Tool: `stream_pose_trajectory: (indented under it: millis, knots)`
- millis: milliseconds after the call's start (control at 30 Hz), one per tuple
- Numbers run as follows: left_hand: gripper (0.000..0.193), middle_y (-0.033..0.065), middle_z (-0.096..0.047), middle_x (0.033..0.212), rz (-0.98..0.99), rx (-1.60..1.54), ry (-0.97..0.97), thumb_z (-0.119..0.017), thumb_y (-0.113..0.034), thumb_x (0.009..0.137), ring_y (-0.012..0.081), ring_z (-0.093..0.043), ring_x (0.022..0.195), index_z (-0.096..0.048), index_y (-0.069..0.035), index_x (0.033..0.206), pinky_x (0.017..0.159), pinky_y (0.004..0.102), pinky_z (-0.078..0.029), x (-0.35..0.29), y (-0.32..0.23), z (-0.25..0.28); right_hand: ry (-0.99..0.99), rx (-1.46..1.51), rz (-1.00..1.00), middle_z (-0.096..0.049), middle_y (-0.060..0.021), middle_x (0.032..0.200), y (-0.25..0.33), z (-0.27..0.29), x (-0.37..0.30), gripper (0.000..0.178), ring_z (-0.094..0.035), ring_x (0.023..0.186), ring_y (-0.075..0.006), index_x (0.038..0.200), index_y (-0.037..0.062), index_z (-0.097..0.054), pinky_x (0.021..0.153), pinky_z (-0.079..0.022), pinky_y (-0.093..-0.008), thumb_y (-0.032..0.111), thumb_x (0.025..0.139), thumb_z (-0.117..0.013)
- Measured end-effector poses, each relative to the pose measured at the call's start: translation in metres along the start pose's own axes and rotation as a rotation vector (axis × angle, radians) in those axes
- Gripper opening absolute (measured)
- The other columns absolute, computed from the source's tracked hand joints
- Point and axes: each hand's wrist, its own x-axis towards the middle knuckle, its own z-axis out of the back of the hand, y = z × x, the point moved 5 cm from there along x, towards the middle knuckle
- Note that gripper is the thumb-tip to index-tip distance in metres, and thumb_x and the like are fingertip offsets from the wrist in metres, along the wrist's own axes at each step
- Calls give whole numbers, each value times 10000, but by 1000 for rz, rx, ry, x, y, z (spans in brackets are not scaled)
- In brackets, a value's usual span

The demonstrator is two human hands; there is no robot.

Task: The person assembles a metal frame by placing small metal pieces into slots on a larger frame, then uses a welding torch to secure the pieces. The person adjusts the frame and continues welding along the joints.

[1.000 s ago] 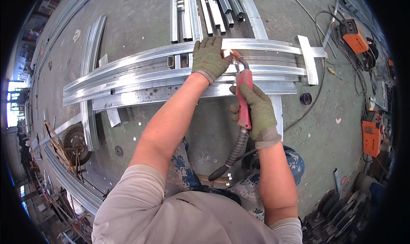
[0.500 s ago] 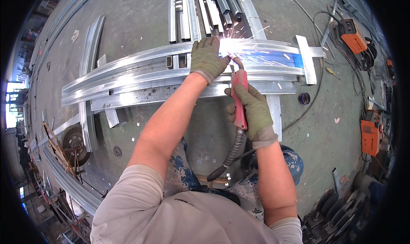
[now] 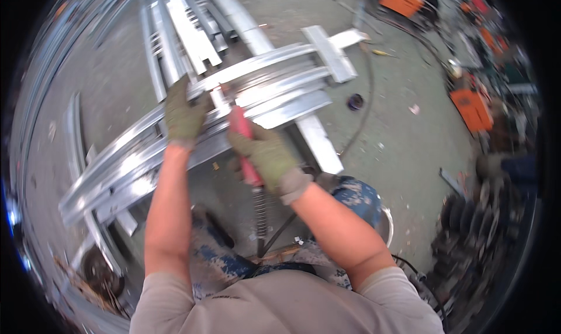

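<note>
My right hand (image 3: 270, 156), in an olive work glove, is wrapped around the red handle of a welding torch (image 3: 241, 126). The torch tip points at the long silvery metal channels (image 3: 286, 88) lying crosswise in front of me; no arc or sparks show. My left hand (image 3: 184, 116), gloved alike, rests on the channels left of the torch tip. Its fingers look stretched out, with the thumb apart, and hold no separate thing. A ribbed spring sleeve (image 3: 259, 208) and the cable hang from the torch handle. Motion blur softens the picture.
Loose metal profiles (image 3: 190, 33) lie beyond the channels. A flat crosspiece (image 3: 330, 53) lies across their right end, near a dark roll (image 3: 355, 102) and a yellow-handled tool (image 3: 383, 53). Two orange machines (image 3: 470, 109) stand at right, cables on the floor. A wheel (image 3: 100, 271) is at lower left.
The bright arc and sparks have gone out. My view has turned, so channels and hands appear further left and slanted. The torch stays in my right hand; my left hand still touches the channels.
</note>
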Motion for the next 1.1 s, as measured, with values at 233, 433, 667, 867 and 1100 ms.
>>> stream_pose_trajectory:
  millis: [233,433,667,867,1100]
  knots:
    - [562,246,-627,1402,24,-128,67,-716,-270,961,372,-588,1325,-581,-10,1441,1122,431,-450,-7,8,9,106,98,23,-646,-49,815,-4,2,-6,552,-626,617,-142,1453,63,-520,518,-522,-319,346,1012,-690]
    - [569,214,-617,1437,11,-29,82,-698,-239,978,360,-574,1350,-543,-34,1486,1130,435,-446,-20,57,-8,132,124,126,-590,-37,713,4,-11,-3,480,-530,478,-132,1422,111,-520,411,-430,-306,301,1001,-651]
    - [631,210,-609,1443,142,-54,70,-731,-284,935,361,-588,1324,-542,-31,1482,1105,430,-468,-22,62,20,115,64,92,-650,-47,743,13,12,-21,541,-589,547,-125,1412,37,-552,446,-453,-297,378,1014,-686]
    - [770,241,-602,1437,145,87,141,-794,-393,864,384,-591,1324,-536,-5,1477,1118,427,-470,-17,55,27,-38,-41,-22,-695,-40,908,-3,10,-13,481,-665,638,-116,1323,32,-631,504,-542,-261,325,966,-767]
    - [821,236,-550,1471,124,148,219,-853,-387,802,388,-508,1382,-541,-4,1459,1162,438,-427,-26,40,24,-56,-75,-87,-729,-99,1177,-9,7,-3,485,-663,654,-134,1368,35,-593,502,-563,-291,281,978,-743]
